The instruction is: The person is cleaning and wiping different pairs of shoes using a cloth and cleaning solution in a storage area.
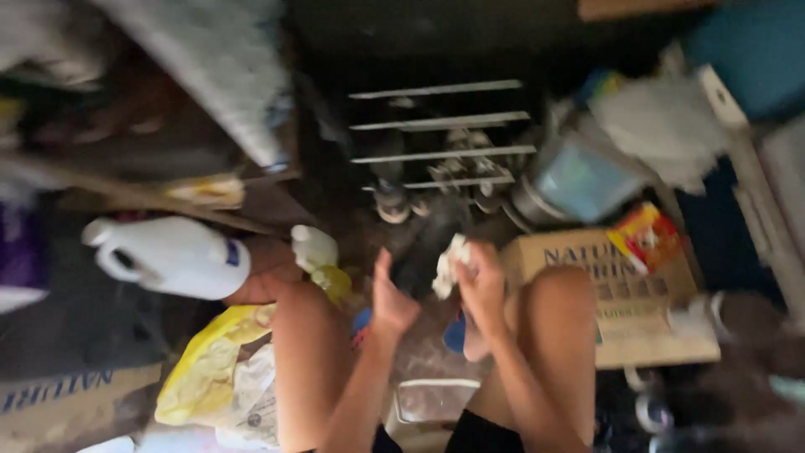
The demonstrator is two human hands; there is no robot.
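Observation:
I am crouched, with both knees in view. My right hand (484, 285) is shut on a small crumpled white wad (450, 264), cloth or paper, held up between my knees. My left hand (388, 298) is open, palm turned toward the right hand, a short gap from the wad and touching nothing. Below the hands a clear plastic container (434, 398) stands on the floor. The picture is blurred by motion.
A white plastic jug (172, 256) lies at the left, with a yellow bag (205, 369) below it. A cardboard box (625, 302) sits right of my knee, a red and yellow packet (646, 236) on it. A metal rack (440, 134) and a clear jar (579, 180) stand behind.

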